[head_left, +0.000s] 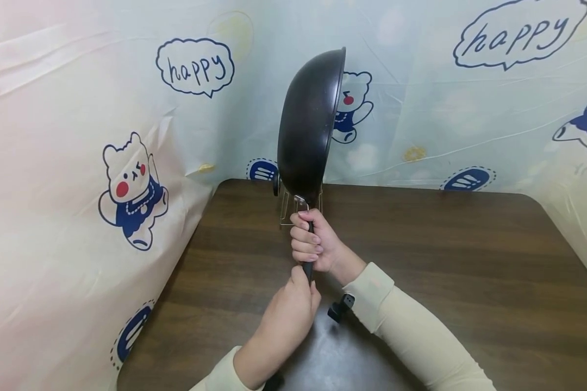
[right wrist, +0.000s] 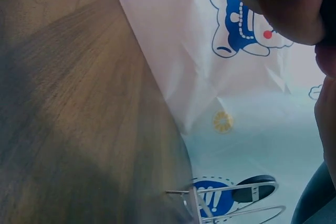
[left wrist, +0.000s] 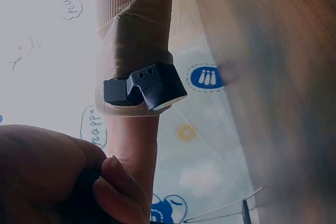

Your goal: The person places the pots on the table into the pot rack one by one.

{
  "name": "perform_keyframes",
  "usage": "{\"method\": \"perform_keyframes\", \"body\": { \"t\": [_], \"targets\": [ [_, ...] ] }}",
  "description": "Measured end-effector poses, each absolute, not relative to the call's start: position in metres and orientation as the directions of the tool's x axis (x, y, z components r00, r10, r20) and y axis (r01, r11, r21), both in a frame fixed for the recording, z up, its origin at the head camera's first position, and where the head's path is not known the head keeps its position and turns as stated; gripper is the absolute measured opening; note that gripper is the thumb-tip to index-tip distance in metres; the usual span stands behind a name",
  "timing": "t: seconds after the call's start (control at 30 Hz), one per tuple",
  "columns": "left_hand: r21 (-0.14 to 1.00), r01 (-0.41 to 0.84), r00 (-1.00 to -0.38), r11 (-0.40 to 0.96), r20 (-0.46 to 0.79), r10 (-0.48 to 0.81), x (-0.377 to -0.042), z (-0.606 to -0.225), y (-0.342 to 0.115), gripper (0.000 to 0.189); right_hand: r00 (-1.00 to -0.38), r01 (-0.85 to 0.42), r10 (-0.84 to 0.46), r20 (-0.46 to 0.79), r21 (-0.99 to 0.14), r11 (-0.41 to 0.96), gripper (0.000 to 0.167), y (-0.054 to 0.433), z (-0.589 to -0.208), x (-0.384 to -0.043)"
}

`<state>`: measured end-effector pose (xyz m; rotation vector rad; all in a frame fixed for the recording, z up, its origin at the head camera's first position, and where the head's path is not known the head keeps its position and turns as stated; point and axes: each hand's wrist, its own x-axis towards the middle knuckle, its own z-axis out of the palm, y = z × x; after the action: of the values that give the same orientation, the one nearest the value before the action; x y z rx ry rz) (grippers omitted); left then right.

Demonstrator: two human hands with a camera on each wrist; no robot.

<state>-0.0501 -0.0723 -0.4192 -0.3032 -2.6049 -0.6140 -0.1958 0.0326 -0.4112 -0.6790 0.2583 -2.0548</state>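
left hand [head_left: 288, 309] clamped low on the handle [head_left: 307, 268], right hand [head_left: 323, 244] wrapped tight just above, pan [head_left: 308, 119] upright

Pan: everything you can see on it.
The pan is deep and round-bottomed, dark, smooth and slightly glossy, metal by its look, with a thin rim. A silvery fitting joins it to a black handle. It's held upright, handle down, its opening turned right in the head view, so the inside is hidden. The right hand grips the handle's upper part, the left hand its lower end. I can't tell whether it touches the wire rack behind.
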Motion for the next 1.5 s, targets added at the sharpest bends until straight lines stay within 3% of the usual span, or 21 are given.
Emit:
{"method": "perform_keyframes", "body": {
  "t": [0.53, 0.8, 1.0, 1.3, 1.37, 1.5],
  "targets": [
    [0.398, 0.269, -0.920, 0.877, 0.376, 0.112, -0.058, -0.438, -0.066, 0.024, -0.429, 0.750, -0.843, 0.323, -0.392, -0.532, 0.038, 0.039, -0.441, -0.204],
    [0.377, 0.303, -0.889, 0.875, 0.443, 0.117, -0.080, -0.512, -0.073, 0.019, -0.425, 0.764, -0.844, 0.327, -0.371, -0.528, 0.038, 0.041, -0.452, -0.205],
    [0.391, 0.297, -0.903, 0.871, 0.412, 0.122, -0.067, -0.484, -0.068, 0.024, -0.421, 0.782, -0.848, 0.322, -0.344, -0.519, 0.038, 0.043, -0.461, -0.204],
    [0.371, 0.291, -0.902, 0.882, 0.415, 0.123, -0.060, -0.475, -0.064, 0.024, -0.409, 0.808, -0.857, 0.313, -0.313, -0.499, 0.037, 0.045, -0.475, -0.204],
    [0.380, 0.285, -0.908, 0.880, 0.400, 0.121, -0.061, -0.477, -0.064, 0.027, -0.409, 0.810, -0.859, 0.307, -0.312, -0.497, 0.038, 0.045, -0.477, -0.204],
    [0.371, 0.258, -0.930, 0.892, 0.346, 0.125, -0.076, -0.521, -0.070, 0.030, -0.421, 0.805, -0.859, 0.291, -0.318, -0.502, 0.038, 0.045, -0.482, -0.204]
  ]
}}
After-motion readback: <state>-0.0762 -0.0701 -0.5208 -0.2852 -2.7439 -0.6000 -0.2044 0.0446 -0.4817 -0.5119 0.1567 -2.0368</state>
